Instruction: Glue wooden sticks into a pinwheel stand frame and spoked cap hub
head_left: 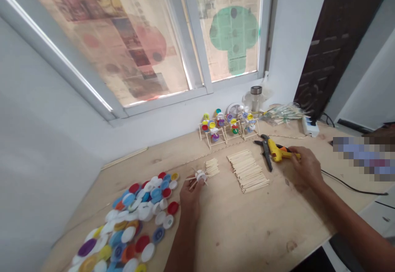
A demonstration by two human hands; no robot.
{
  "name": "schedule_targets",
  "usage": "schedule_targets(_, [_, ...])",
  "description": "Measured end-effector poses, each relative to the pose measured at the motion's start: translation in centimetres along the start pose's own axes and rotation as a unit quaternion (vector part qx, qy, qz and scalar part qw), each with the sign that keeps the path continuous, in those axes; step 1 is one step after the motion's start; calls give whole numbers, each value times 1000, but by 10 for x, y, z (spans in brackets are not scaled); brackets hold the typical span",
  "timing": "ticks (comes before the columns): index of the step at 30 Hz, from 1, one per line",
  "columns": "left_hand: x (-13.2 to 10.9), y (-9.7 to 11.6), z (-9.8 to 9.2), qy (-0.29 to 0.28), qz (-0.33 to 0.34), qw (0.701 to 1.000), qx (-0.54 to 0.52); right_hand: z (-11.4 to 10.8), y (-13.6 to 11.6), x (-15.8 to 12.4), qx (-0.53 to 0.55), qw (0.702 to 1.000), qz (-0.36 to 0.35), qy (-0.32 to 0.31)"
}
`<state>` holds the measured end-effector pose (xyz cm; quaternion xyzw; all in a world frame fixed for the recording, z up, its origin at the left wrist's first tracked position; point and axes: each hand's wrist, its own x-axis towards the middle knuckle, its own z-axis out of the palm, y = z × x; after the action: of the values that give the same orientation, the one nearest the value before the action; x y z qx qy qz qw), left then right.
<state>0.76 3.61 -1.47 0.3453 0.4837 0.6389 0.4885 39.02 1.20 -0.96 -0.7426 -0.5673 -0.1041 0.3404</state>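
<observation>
My left hand [190, 194] is closed on a white bottle cap wheel [201, 176] with thin wooden sticks poking out around it. On the right, my right hand [306, 165] has its fingers round the handle of a yellow glue gun [276, 151], which rests at the table's right part beside dark-jawed cutters [266, 153]. Between the hands lie a row of long wooden sticks [248, 171] and a small group of short sticks [212, 167]. Many coloured bottle caps [145, 210] are spread left of my left hand.
Small stick-and-cap wheel models [228, 128] stand near the wall. Behind them are a glass jar [256, 99] and a small white fan [234, 110]. Bagged sticks [285, 112] and a white power strip [310, 126] lie at the back right. A black cable [352, 187] crosses the right side.
</observation>
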Motion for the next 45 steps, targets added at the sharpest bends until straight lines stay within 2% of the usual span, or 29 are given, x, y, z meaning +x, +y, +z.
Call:
schedule_targets(3, [1,0,0,-4,-4,1000,0,0,8,9,-48,996,-67,-44])
schedule_targets(7, [1,0,0,-9,-9,1000,-11,7,10,13,-99,984,-120,-85])
schedule_targets(14, [-1,1,3,-11,2,1000,-8,22,15,16,-155,970,-141,-126])
schedule_targets(21, [2,-4,3,0,6,1000,-9,21,17,34,-165,956,-180,-162])
schedule_targets(25, [1,-6,4,-11,16,1000,-18,21,23,40,-159,955,-197,-154])
schedule_targets(30, [3,-8,6,1,14,999,-30,21,26,39,-121,971,-184,-94])
schedule_targets(32, [4,-8,6,1,12,999,-33,16,17,40,-76,983,-149,-76])
schedule_targets(35, [5,-7,6,-5,10,999,-37,-1,-13,42,58,994,-49,-75])
schedule_targets(36, [5,-7,5,-6,9,999,-39,-6,-26,43,110,990,6,-83])
schedule_targets(39, [5,-6,5,-8,10,999,-43,-15,-72,41,193,975,46,-104])
schedule_targets(42, [5,-6,6,-5,11,999,-43,-6,-121,30,277,950,45,-135])
schedule_targets(45, [4,-6,6,-5,14,999,-43,16,-162,10,370,911,46,-175])
